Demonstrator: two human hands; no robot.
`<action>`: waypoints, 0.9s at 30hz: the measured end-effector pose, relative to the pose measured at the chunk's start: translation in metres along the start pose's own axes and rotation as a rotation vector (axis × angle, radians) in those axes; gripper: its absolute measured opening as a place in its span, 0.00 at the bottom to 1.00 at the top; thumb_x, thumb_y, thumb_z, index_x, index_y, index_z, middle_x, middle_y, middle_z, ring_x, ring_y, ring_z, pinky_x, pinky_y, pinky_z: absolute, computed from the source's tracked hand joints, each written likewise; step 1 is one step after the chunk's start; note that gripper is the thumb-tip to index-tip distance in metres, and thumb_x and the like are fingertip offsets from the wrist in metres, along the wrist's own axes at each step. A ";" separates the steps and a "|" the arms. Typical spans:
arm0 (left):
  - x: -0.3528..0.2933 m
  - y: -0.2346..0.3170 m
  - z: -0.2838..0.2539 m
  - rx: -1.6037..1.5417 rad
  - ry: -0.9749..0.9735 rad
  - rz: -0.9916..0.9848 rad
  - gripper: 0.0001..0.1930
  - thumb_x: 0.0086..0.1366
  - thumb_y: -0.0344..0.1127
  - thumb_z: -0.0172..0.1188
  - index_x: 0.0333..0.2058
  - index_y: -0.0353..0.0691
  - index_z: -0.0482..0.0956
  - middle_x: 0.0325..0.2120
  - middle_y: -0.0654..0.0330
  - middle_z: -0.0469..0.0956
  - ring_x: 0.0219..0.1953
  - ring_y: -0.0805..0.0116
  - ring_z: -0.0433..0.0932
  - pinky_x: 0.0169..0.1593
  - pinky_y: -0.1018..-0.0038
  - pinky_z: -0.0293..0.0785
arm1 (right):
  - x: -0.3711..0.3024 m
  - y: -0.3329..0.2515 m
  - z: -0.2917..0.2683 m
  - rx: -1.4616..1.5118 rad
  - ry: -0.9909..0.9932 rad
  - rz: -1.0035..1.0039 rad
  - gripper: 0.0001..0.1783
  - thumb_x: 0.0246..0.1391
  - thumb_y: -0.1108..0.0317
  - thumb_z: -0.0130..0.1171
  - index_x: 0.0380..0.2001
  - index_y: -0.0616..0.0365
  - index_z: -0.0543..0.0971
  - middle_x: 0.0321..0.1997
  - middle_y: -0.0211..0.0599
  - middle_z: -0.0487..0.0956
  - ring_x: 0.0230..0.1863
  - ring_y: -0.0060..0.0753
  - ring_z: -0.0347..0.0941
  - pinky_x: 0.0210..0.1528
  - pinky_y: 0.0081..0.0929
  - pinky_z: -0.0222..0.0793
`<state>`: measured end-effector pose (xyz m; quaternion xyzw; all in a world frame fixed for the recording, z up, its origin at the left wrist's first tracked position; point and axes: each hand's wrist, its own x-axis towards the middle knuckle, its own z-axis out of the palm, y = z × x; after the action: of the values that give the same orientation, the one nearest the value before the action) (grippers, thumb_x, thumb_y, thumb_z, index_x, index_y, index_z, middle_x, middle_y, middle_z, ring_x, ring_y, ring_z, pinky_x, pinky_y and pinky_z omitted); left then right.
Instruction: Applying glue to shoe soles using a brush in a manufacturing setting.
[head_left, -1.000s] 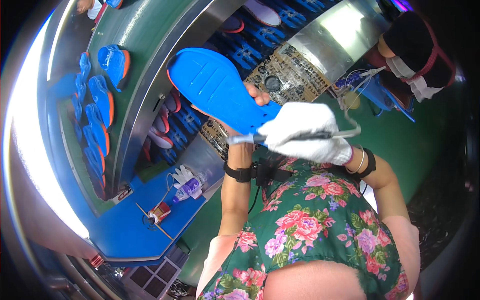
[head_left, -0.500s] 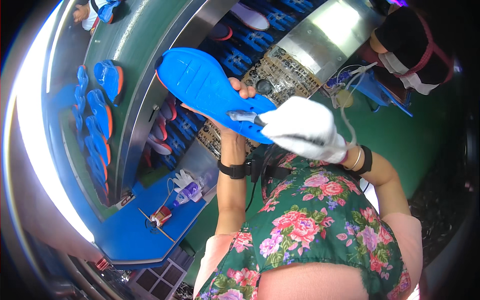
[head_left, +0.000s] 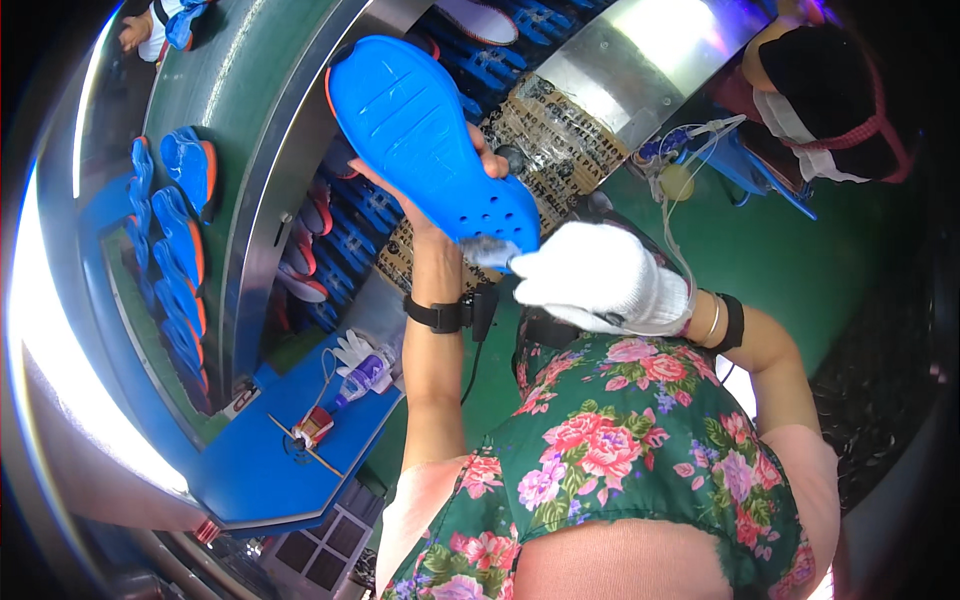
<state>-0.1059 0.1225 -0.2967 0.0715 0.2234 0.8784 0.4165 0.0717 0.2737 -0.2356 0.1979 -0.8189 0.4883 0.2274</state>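
A blue shoe sole with grooves across its broad end and small holes at its narrow end is held up in front of me. My bare left hand grips it from beneath, with fingertips curled over its right edge and the thumb at the left. My right hand, in a white knitted glove, is closed on a brush with a pale, worn tip. The brush tip lies against the holed end at its lower edge. Most of the brush handle is hidden by the glove.
Blue soles with orange edges line the green conveyor at left. Shoes fill racks under its metal edge. A blue table bears a bottle and a glove. Another person is at upper right.
The sole has turned more upright and risen slightly. The brush has shifted from the middle of the holed part to its lower edge, and my right hand has moved slightly left and down.
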 end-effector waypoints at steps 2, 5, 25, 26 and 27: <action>-0.003 0.004 0.001 -0.036 -0.033 -0.016 0.60 0.47 0.91 0.43 0.58 0.36 0.67 0.37 0.53 0.74 0.29 0.57 0.76 0.40 0.58 0.74 | 0.004 0.003 -0.010 0.277 -0.047 0.054 0.12 0.48 0.73 0.72 0.39 0.52 0.87 0.39 0.36 0.86 0.38 0.39 0.82 0.39 0.32 0.78; -0.005 0.008 -0.002 0.025 -0.049 -0.102 0.61 0.48 0.91 0.42 0.60 0.36 0.66 0.39 0.48 0.76 0.29 0.52 0.78 0.38 0.56 0.76 | 0.008 0.015 -0.014 0.351 0.006 0.159 0.09 0.47 0.74 0.72 0.34 0.53 0.87 0.39 0.35 0.87 0.37 0.37 0.83 0.39 0.31 0.78; -0.025 0.016 -0.028 -0.022 0.006 -0.328 0.63 0.54 0.89 0.30 0.68 0.34 0.61 0.50 0.40 0.79 0.42 0.39 0.84 0.45 0.47 0.84 | 0.001 0.033 -0.002 0.812 -0.139 0.460 0.06 0.49 0.77 0.72 0.33 0.60 0.88 0.40 0.42 0.87 0.43 0.35 0.84 0.49 0.31 0.79; -0.027 0.012 -0.031 -0.108 -0.083 -0.299 0.58 0.61 0.85 0.30 0.68 0.34 0.62 0.51 0.40 0.79 0.46 0.40 0.83 0.50 0.48 0.83 | 0.004 0.037 -0.008 0.822 -0.065 0.484 0.07 0.50 0.80 0.71 0.34 0.63 0.87 0.41 0.44 0.87 0.44 0.35 0.85 0.52 0.32 0.79; -0.032 0.005 -0.033 -0.091 -0.088 -0.289 0.58 0.61 0.85 0.30 0.68 0.34 0.62 0.51 0.40 0.79 0.46 0.40 0.83 0.50 0.48 0.83 | 0.010 0.034 -0.012 0.760 0.031 0.561 0.08 0.50 0.80 0.70 0.35 0.64 0.87 0.41 0.43 0.87 0.44 0.33 0.84 0.51 0.32 0.79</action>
<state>-0.0991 0.0842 -0.3213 0.0579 0.1727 0.8147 0.5506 0.0470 0.2988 -0.2491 0.0311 -0.6007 0.7988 0.0103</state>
